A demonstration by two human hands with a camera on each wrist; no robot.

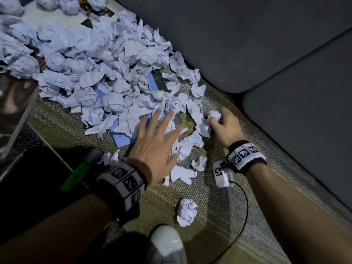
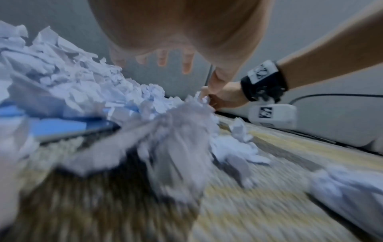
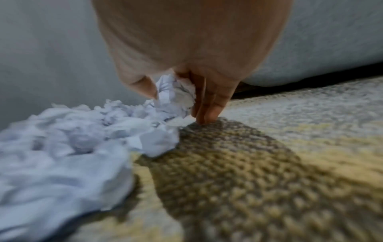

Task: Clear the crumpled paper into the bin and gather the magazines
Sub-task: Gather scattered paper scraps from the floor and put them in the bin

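A big heap of crumpled white paper (image 1: 91,60) covers the woven rug and half hides a blue magazine (image 1: 123,137) and another magazine (image 1: 159,80). My left hand (image 1: 158,138) hovers flat over the heap's near edge, fingers spread and straight, holding nothing; in the left wrist view the left hand's fingertips (image 2: 161,60) hang above the paper (image 2: 176,131). My right hand (image 1: 222,124) grips a crumpled paper ball (image 1: 214,115) beside the sofa; the right wrist view shows that ball (image 3: 176,95) pinched between thumb and fingers, fingertips touching the rug.
A grey sofa (image 1: 266,54) runs along the right. A lone paper ball (image 1: 186,211) lies on the rug (image 1: 219,216) near my white shoe (image 1: 165,244). More magazines (image 1: 11,103) sit at the left edge. A green marker (image 1: 78,172) lies at lower left.
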